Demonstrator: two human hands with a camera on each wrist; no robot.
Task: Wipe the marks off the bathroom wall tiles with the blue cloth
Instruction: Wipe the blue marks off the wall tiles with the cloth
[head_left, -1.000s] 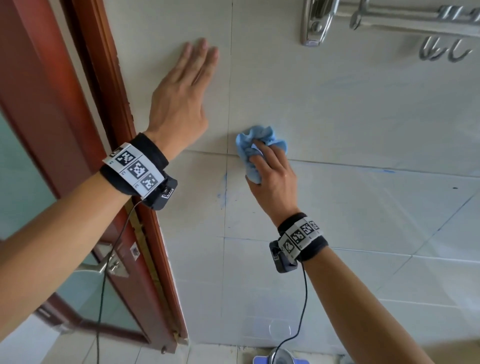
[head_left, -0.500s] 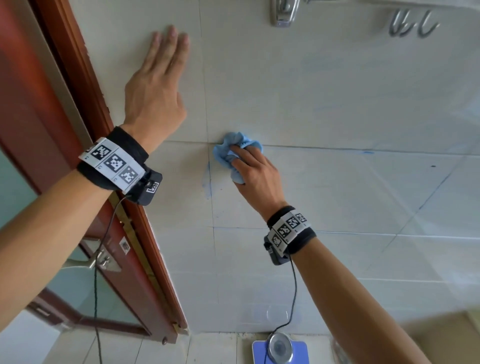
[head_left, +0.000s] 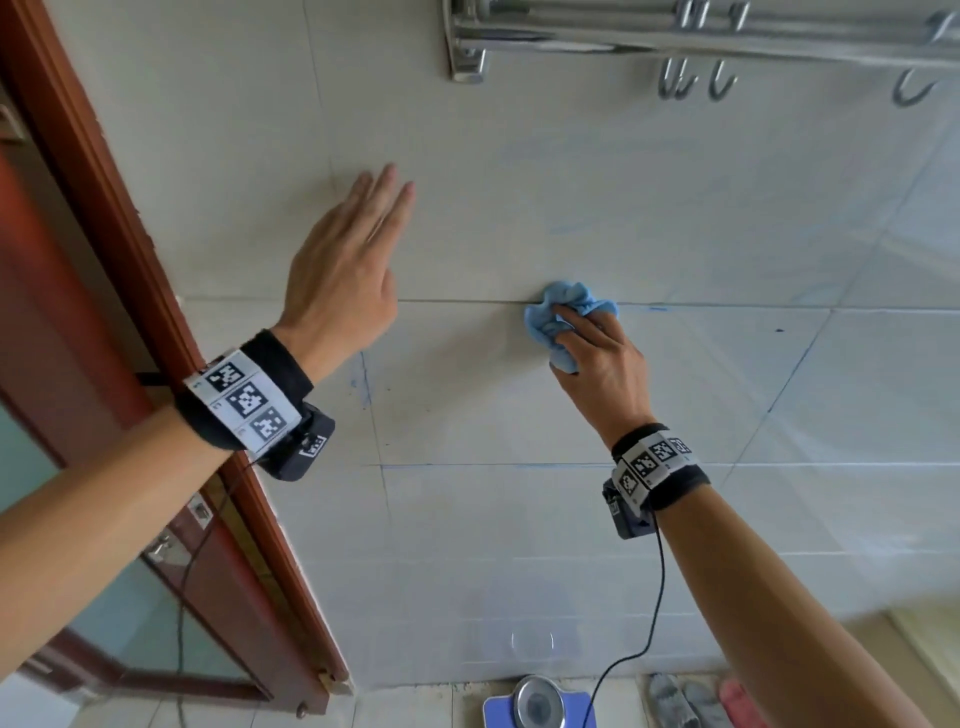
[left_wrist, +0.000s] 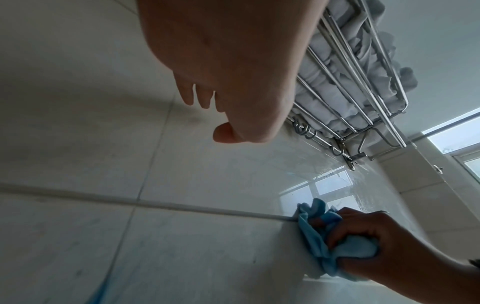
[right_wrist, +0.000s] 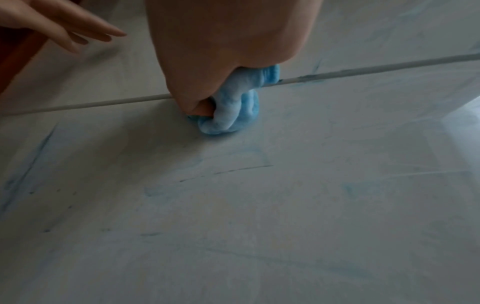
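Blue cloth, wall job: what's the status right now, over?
Right hand grips blue cloth, bunched against the tile joint. Left hand open, fingers straight, by the wall. Blue marks remain on the tiles. Nothing blocking.

Metal towel rack (head_left: 701, 36), wooden door (head_left: 171, 415), blue scale (head_left: 537, 704).

No words, brand names or numbers could be read anywhere in the three views. The only signs were black-and-white square code markers, three on the left wristband (head_left: 244, 400) and three on the right wristband (head_left: 655, 457). A small white label on the door (head_left: 199, 512) perhaps carried print, but it was too blurred to read.
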